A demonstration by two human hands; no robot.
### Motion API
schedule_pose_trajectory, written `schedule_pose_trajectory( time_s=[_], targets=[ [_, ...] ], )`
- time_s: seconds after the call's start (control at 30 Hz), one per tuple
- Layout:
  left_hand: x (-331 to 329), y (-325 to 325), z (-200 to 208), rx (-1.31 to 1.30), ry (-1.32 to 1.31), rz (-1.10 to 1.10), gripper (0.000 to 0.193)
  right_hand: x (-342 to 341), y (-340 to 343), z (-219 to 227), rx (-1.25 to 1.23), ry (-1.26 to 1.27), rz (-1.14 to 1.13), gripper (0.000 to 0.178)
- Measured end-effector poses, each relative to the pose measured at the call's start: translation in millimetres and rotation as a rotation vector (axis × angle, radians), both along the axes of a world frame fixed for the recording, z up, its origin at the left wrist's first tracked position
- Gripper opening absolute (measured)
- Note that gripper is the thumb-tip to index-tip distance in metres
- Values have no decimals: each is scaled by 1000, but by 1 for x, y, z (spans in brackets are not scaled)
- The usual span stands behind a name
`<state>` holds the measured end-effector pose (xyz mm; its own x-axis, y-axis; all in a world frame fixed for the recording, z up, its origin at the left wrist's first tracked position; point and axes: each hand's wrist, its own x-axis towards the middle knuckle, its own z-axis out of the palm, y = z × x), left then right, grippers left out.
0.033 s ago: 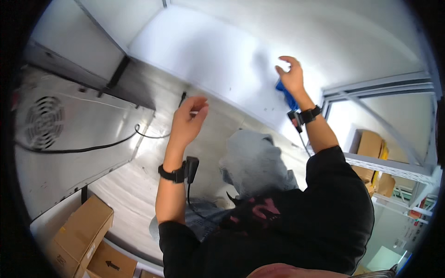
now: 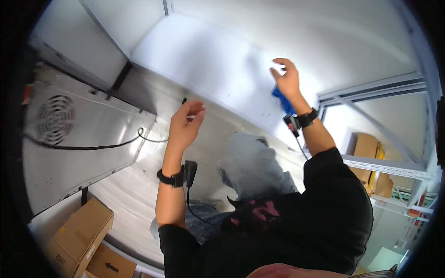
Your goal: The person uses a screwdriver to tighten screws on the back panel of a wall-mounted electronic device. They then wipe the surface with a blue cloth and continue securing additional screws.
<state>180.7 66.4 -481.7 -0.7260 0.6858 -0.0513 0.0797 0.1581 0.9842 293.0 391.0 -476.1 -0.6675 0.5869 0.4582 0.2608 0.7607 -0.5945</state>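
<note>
My right hand [image 2: 286,76] is raised against a white wall panel [image 2: 218,60] and holds a blue cloth [image 2: 281,102], which shows under the palm and presses on the panel. My left hand [image 2: 184,125] is lifted in front of me with its fingers curled and apart, holding nothing and touching nothing. Each wrist wears a black band with a small black device; a thin cable hangs from the left one [image 2: 187,172]. A grey bundle of fabric [image 2: 252,164] lies below, between my arms.
A metal appliance back with a round fan grille [image 2: 54,118] stands at the left, a black cable [image 2: 92,147] running across it. Cardboard boxes [image 2: 81,234] sit at the lower left. A white shelf rack [image 2: 384,164] with brown boxes [image 2: 366,146] is at the right.
</note>
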Motion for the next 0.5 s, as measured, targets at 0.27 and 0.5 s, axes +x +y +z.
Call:
schedule_pose_trajectory(
  time_s=[0.27, 0.5],
  targets=[
    [8, -30, 176, 235, -87, 62, 29, 4, -164, 288, 97, 297, 500, 13],
    [34, -29, 325, 312, -190, 5, 25, 73, -141, 463, 426, 229, 83, 17]
  ],
)
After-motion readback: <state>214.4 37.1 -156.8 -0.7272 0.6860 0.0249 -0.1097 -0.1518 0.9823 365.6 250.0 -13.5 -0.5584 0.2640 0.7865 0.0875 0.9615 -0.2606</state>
